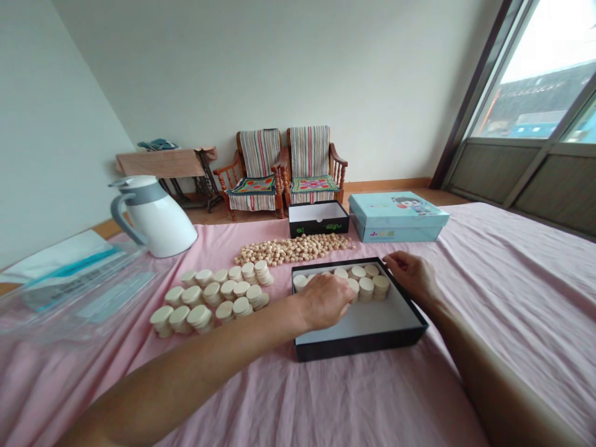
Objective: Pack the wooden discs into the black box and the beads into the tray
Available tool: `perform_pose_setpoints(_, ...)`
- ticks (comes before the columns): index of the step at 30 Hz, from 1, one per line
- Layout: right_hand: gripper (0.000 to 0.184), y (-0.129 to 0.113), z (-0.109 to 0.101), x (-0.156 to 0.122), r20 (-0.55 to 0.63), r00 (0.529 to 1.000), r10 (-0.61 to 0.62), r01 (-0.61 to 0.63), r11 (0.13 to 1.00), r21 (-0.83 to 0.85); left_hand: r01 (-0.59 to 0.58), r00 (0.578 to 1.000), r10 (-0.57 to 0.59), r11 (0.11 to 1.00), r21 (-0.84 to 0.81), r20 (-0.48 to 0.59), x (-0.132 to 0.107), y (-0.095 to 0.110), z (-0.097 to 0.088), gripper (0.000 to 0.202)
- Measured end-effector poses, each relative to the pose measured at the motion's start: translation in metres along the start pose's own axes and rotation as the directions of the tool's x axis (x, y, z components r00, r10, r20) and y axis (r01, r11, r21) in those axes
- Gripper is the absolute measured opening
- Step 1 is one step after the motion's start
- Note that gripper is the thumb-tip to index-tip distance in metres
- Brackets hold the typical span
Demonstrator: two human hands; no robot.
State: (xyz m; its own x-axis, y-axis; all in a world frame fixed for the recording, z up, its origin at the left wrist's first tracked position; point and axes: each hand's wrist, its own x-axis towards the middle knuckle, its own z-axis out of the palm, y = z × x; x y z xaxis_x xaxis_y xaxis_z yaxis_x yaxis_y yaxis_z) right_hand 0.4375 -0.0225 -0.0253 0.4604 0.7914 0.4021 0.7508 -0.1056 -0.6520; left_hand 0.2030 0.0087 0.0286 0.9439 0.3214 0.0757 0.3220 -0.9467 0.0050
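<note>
My left hand is closed and reaches over the inside of a shallow black box with a white lining. Its fingertips are turned away, so what they hold is hidden; they are beside stacks of round pale wooden discs standing along the far side of the box. At the far right corner, my right hand has its fingers bent against the box's rim. More stacked discs stand in rows on the pink cloth, left of the box and beyond my left forearm.
Behind the discs lies a long heap of small wooden beads. A smaller black box and a light blue box stand at the back. On the left are a white jug and clear plastic packaging. Two chairs stand beyond.
</note>
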Motion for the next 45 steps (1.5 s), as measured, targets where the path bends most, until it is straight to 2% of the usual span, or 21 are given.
perform_pose_setpoints(4, 0.030, 0.002, 0.001, 0.000, 0.004, 1.000, -0.006, 0.006, 1.000, 0.001, 0.014, 0.999, -0.013, 1.000, -0.015, 0.047, 0.003, 0.001, 0.007, 0.018)
perform_pose_setpoints(7, 0.031, 0.001, 0.000, 0.000, 0.002, 1.000, 0.002, -0.002, 1.000, -0.004, 0.013, 1.000, -0.012, 0.999, -0.044, 0.029, 0.002, 0.000, 0.003, 0.016)
perform_pose_setpoints(9, 0.031, 0.000, -0.001, -0.001, 0.009, 1.000, 0.004, -0.004, 1.000, -0.007, 0.008, 0.999, -0.011, 0.996, -0.087, -0.036, -0.005, -0.002, -0.005, 0.015)
perform_pose_setpoints(11, 0.031, 0.000, -0.002, -0.002, 0.018, 1.000, 0.002, -0.002, 1.000, -0.001, 0.019, 0.984, -0.046, 0.987, -0.161, -0.171, -0.020, -0.005, -0.014, 0.016)
perform_pose_setpoints(12, 0.031, 0.000, -0.003, -0.001, 0.019, 1.000, 0.003, -0.003, 1.000, 0.005, 0.033, 0.961, -0.088, 0.978, -0.206, -0.262, -0.030, -0.008, -0.019, 0.017)
perform_pose_setpoints(14, 0.031, 0.002, -0.004, -0.001, 0.008, 1.000, 0.015, -0.015, 1.000, 0.011, 0.078, 0.868, -0.211, 0.952, -0.295, -0.450, -0.056, -0.015, -0.025, 0.019)
perform_pose_setpoints(16, 0.031, 0.005, -0.006, 0.000, -0.020, 0.999, 0.027, -0.027, 1.000, 0.013, 0.151, 0.720, -0.349, 0.922, -0.355, -0.600, -0.087, -0.026, -0.028, 0.017)
perform_pose_setpoints(19, 0.032, 0.005, -0.011, 0.000, -0.070, 0.997, 0.036, -0.033, 0.998, 0.045, 0.292, 0.500, -0.532, 0.847, -0.445, -0.684, -0.132, -0.045, -0.022, 0.016)
perform_pose_setpoints(20, 0.033, 0.002, -0.013, 0.000, -0.093, 0.995, 0.040, -0.035, 0.998, 0.061, 0.338, 0.433, -0.581, 0.813, -0.474, -0.689, -0.145, -0.052, -0.019, 0.016)
perform_pose_setpoints(21, 0.033, -0.002, -0.016, -0.001, -0.120, 0.992, 0.044, -0.035, 0.997, 0.072, 0.367, 0.386, -0.609, 0.790, -0.490, -0.692, -0.156, -0.058, -0.015, 0.016)
perform_pose_setpoints(24, 0.032, -0.027, -0.023, -0.005, -0.188, 0.982, 0.002, 0.013, 0.997, 0.080, 0.423, 0.305, -0.625, 0.765, -0.485, -0.719, -0.179, -0.070, -0.005, 0.016)
perform_pose_setpoints(26, 0.030, -0.055, -0.024, -0.007, -0.157, 0.984, -0.088, 0.103, 0.991, 0.090, 0.430, 0.286, -0.591, 0.782, -0.450, -0.754, -0.186, -0.073, -0.001, 0.015)
perform_pose_setpoints(28, 0.027, -0.091, -0.020, -0.010, -0.034, 0.976, -0.213, 0.216, 0.971, 0.102, 0.413, 0.296, -0.546, 0.813, -0.411, -0.784, -0.187, -0.073, 0.002, 0.014)
perform_pose_setpoints(29, 0.025, -0.110, -0.016, -0.011, 0.045, 0.956, -0.290, 0.285, 0.954, 0.096, 0.399, 0.308, -0.526, 0.828, -0.394, -0.793, -0.187, -0.073, 0.002, 0.014)
perform_pose_setpoints(31, 0.022, -0.147, -0.002, -0.012, 0.223, 0.878, -0.423, 0.414, 0.906, 0.091, 0.379, 0.338, -0.498, 0.849, -0.368, -0.799, -0.186, -0.071, 0.003, 0.014)
perform_pose_setpoints(33, 0.020, -0.179, 0.017, -0.012, 0.367, 0.777, -0.511, 0.522, 0.850, 0.078, 0.371, 0.361, -0.485, 0.858, -0.354, -0.796, -0.187, -0.069, 0.003, 0.014)
perform_pose_setpoints(35, 0.019, -0.203, 0.041, -0.009, 0.487, 0.673, -0.557, 0.618, 0.785, 0.044, 0.365, 0.365, -0.484, 0.860, -0.356, -0.795, -0.189, -0.067, 0.003, 0.015)
perform_pose_setpoints(40, 0.035, -0.234, 0.101, 0.004, 0.714, 0.483, -0.507, 0.761, 0.646, -0.056, 0.365, 0.315, -0.497, 0.850, -0.380, -0.808, -0.194, -0.068, 0.001, 0.015)
perform_pose_setpoints(45, 0.046, -0.249, 0.138, 0.011, 0.851, 0.382, -0.360, 0.792, 0.602, -0.101, 0.356, 0.303, -0.507, 0.846, -0.397, -0.807, -0.197, -0.070, -0.001, 0.012)
